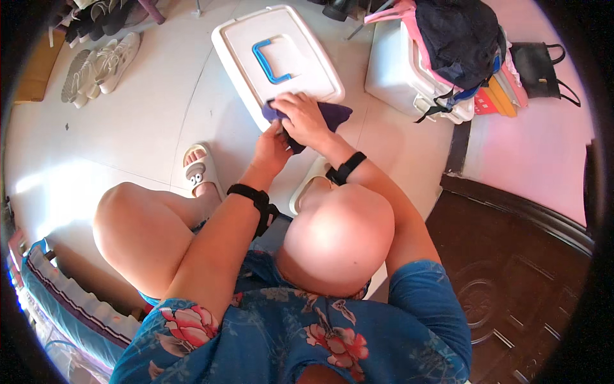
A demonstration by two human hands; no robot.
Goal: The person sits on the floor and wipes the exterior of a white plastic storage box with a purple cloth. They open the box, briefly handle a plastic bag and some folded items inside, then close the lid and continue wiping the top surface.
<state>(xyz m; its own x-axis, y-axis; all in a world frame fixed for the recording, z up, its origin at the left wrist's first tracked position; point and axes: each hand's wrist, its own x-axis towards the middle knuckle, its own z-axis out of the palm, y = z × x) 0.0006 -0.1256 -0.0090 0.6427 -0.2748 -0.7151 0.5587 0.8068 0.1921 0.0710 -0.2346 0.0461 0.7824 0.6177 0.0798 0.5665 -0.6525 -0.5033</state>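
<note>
A dark purple cloth item (pixel 336 115) lies across the near edge of a white plastic storage box lid (pixel 297 53) with a blue handle (pixel 268 61). My right hand (pixel 303 117) rests over the cloth with bent fingers, gripping it from above. Just left and nearer to me, my left hand (pixel 272 146) pinches the cloth's near left part, fingertips close to those of the right hand. A dark part of the cloth hangs down between the hands. The fingers partly hide it, so its exact shape cannot be told.
White shoes (pixel 115 62) stand on the tiled floor at upper left. A second white box (pixel 391 67) at upper right bears a dark backpack (pixel 458 38), beside a black bag (pixel 535 69). My slippers (pixel 197 168) are below the box. A brown panelled door (pixel 499 269) lies at right.
</note>
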